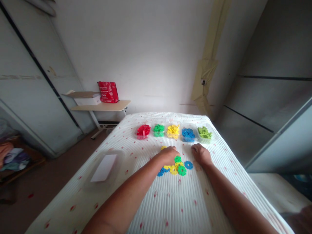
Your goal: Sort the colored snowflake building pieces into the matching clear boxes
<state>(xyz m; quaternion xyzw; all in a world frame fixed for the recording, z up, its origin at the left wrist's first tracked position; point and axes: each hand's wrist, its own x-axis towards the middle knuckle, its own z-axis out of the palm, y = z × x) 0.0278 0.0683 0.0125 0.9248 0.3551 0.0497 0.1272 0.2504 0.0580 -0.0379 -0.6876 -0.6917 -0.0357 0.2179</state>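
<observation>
A small heap of plastic snowflake discs [177,166] in blue, yellow and green lies on the white spotted cloth [170,201]. My left hand [168,154] rests over the heap's far left side, fingers curled down onto the pieces; what it grips is hidden. My right hand [200,153] lies just right of the heap, knuckles up and fingers curled, beside a blue disc [188,164]. Beyond both hands stands a row of clear tubs: red [143,131], green [158,130], yellow [173,131], blue [188,134] and lime green [204,133].
A clear box with a white lid [104,169] sits at the left of the cloth. Past the far left edge stands a small side table [102,106] with a red bag [108,92]. Wardrobe doors close in on both sides.
</observation>
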